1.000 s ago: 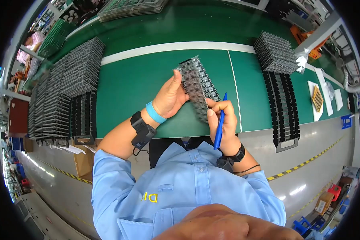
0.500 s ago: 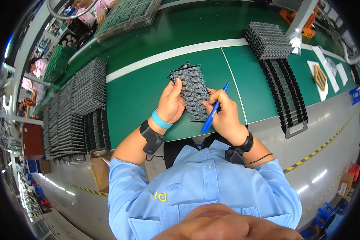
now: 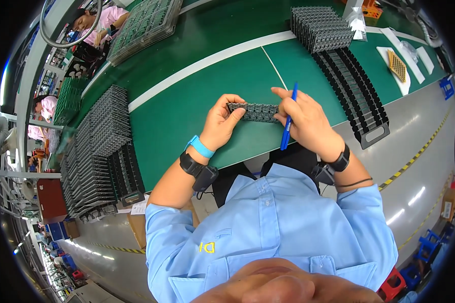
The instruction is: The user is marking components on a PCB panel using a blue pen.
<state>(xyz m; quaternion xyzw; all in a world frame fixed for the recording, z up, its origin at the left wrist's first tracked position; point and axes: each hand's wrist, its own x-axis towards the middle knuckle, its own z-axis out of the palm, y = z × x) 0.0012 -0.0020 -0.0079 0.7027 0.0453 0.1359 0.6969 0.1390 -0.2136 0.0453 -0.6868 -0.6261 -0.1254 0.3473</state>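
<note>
Hands meet over the green table [image 3: 187,126], just ahead of the person's chest: the left hand [image 3: 221,123] has its fingers curled and pinched on the left end of a dark circuit board [image 3: 254,112], while the right hand [image 3: 303,121] clamps the other end and also grips a blue pen [image 3: 288,121] (tip pointing down toward the body). Seen nearly edge-on, the board shows as a long, narrow, dark grey strip with rows of small parts, held level above the table between both hands.
</note>
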